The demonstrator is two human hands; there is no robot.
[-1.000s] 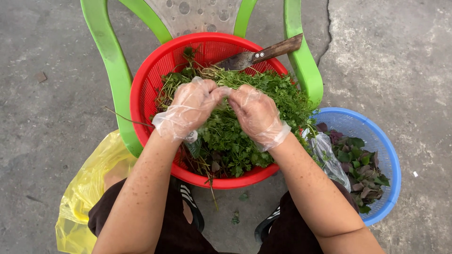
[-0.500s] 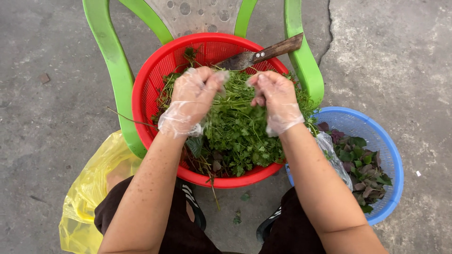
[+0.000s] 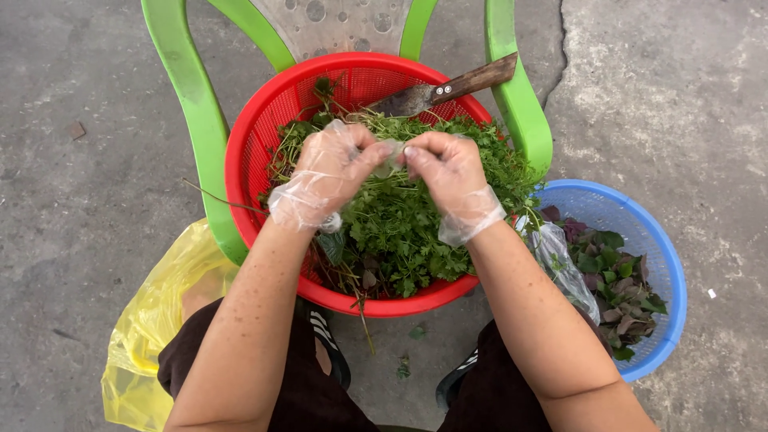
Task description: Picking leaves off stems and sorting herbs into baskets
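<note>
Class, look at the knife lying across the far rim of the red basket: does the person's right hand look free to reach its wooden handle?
Probably yes. The knife lies uncovered on the red basket, just beyond the right hand, with only loose herbs between them. That hand is pinching herbs with the left hand, though.

Outdoor view, soft even daylight, sharp throughout.

Light: diffuse, overhead, no hard sun; the concrete ground reads mid-grey with full texture. Shadows: faint and soft-edged, slightly darker under the red basket and between the knees. Glare: mild sheen on the clear plastic gloves of the left hand and right hand, on the green chair arm, and on the yellow bag. Colours: saturated, not clipped. Focus: crisp on the greens; no motion blur. Edges: slight wide-angle stretch at the forearms near the lower border.
</note>
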